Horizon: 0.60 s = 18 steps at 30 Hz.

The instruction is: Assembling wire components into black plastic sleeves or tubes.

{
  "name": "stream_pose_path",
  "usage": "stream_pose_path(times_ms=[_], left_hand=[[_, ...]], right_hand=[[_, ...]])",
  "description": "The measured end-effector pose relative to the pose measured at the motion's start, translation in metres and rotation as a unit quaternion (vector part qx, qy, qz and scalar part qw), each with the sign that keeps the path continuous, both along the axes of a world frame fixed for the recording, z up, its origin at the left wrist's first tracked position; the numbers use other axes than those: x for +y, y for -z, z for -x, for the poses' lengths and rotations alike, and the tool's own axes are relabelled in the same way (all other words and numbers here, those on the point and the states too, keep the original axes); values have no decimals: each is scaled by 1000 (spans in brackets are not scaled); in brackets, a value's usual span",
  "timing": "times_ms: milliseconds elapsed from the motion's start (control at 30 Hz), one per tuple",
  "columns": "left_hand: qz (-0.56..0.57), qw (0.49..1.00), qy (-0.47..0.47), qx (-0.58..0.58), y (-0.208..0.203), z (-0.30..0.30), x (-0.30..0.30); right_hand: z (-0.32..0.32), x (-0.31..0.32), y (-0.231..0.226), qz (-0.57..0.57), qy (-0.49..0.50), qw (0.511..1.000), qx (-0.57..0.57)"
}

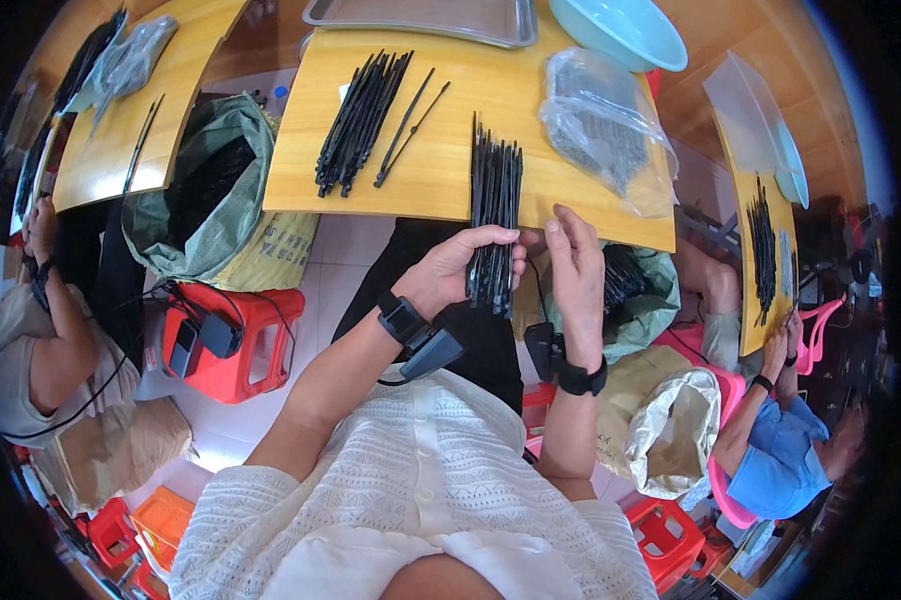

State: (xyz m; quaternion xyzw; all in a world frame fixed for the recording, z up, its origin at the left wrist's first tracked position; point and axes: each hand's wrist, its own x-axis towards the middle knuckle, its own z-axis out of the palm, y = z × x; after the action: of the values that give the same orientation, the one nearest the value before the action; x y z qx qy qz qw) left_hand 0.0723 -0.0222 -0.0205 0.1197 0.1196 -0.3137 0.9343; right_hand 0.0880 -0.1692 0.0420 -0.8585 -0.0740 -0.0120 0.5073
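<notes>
A bundle of thin black cable ties stands upright across the table's front edge. My left hand is wrapped round its lower end, thumb across the front. Just right of the bundle, my right hand has its fingers stretched upward, with nothing seen in it; whether it touches the bundle's side I cannot tell. To the left on the yellow table lies a larger pile of black cable ties. Beside that pile are a few loose ties, slanting apart.
A clear plastic bag of thin pieces, a light-blue basin and a metal tray sit farther back. Green sacks flank the yellow table. A red stool stands lower left. Co-workers sit at both sides.
</notes>
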Motion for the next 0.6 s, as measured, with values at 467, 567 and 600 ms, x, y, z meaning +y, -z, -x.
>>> stream_pose_path(times_ms=[467,567,600], left_hand=[[-326,867,33,-375,-66,-11,7],[-502,565,-342,-558,-88,-49,7],[-489,620,-264,-554,-93,-60,15]], right_hand=[[-43,21,-60,-429,-257,837,225],[-65,37,-88,-360,-286,884,85],[-68,46,-99,-326,-272,904,39]])
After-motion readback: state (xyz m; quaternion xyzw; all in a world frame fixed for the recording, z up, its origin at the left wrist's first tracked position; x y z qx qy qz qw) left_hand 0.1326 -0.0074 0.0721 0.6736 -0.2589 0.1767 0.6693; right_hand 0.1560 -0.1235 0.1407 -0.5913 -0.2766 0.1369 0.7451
